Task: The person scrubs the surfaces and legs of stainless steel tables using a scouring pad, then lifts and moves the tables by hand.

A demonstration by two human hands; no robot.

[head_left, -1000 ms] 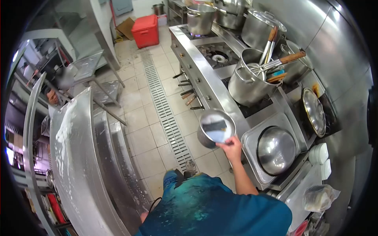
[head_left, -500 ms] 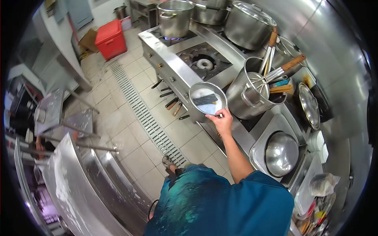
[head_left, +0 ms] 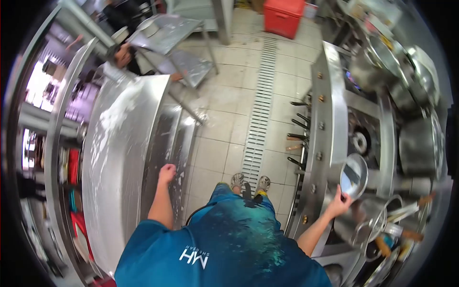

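Note:
My right hand (head_left: 337, 206), on the right, grips the near rim of a round metal bowl (head_left: 366, 179). The bowl is over the front of the steel stove (head_left: 338, 110). Whitish, soapy-looking liquid fills its bottom, and a dark flat object (head_left: 352, 175) lies in it; its kind is unclear. My left hand (head_left: 167, 173) is curled into a fist with nothing visible in it. It hangs by the edge of the steel table (head_left: 119, 158), whose top has white foam streaks.
Large steel pots (head_left: 420, 143) stand along the stove's far side. A tall pot (head_left: 356, 225) with whisks is close below the bowl. Knives or tools with dark handles (head_left: 299, 123) hang at the stove's front. A floor drain (head_left: 258, 119) runs ahead. Another person (head_left: 122, 57) is beyond the table.
My view has swung left, so the stove and bowl now appear farther right. My left hand has come into view beside the steel table. My right hand still holds the bowl.

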